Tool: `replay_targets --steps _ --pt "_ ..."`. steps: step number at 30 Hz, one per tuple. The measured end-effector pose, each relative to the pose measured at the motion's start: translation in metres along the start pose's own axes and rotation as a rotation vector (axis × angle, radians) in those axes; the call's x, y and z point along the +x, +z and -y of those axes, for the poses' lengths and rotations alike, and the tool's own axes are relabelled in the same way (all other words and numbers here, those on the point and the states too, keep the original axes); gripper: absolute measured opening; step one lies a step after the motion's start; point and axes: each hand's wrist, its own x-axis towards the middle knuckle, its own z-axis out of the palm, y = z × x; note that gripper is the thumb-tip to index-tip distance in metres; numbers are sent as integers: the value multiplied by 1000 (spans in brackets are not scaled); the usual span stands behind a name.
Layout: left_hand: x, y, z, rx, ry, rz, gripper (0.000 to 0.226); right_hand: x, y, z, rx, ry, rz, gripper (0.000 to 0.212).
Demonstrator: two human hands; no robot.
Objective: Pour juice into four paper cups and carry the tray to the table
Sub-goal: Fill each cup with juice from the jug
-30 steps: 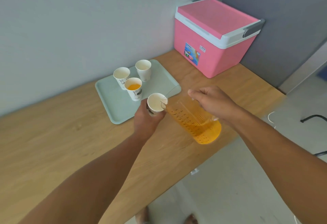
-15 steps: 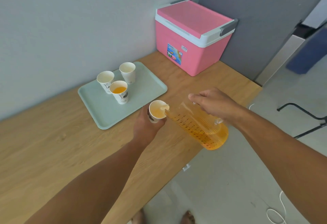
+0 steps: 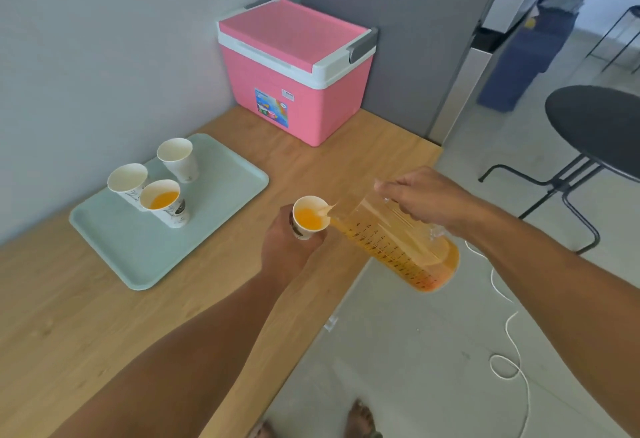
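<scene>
Head cam: my left hand (image 3: 289,250) is wrapped round a paper cup (image 3: 309,216) held just off the tray (image 3: 221,195), at about 3 o'clock from it. My right hand (image 3: 426,198) is closed on the tilted jug (image 3: 398,247), spout at the cup rim. The cup is thin and will crush easily, so I'd keep a low, light grip on its wall. The jug looks heavy and slick, so hold it at the top. Compared with a second ago, the held cup now has juice in it, and the filled cup (image 3: 164,202) and two empty ones sit unchanged on the tray on the surface (image 3: 104,316)
</scene>
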Motion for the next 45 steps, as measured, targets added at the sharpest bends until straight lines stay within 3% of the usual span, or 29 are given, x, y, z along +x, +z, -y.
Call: replay_targets --steps 9,16,21,28,32,38,45 --pt "-2 31 -7 -29 31 44 65 -7 -13 -24 68 55 -33 47" --pt "3 15 -7 -47 -16 14 62 3 8 -16 185 21 8 46" --pt "11 -17 5 -19 -54 -49 68 14 35 7 299 -36 44 38" --pt "26 -72 16 -30 -157 -171 61 28 70 44 494 -105 44 49" --pt "45 -94 26 -37 -198 -260 69 34 88 58 638 -147 59 55" --pt "81 -100 44 -86 -244 -341 67 45 100 64 762 -193 29 47" --pt "112 -91 53 -161 -342 -410 72 55 99 58 821 -191 -7 55"
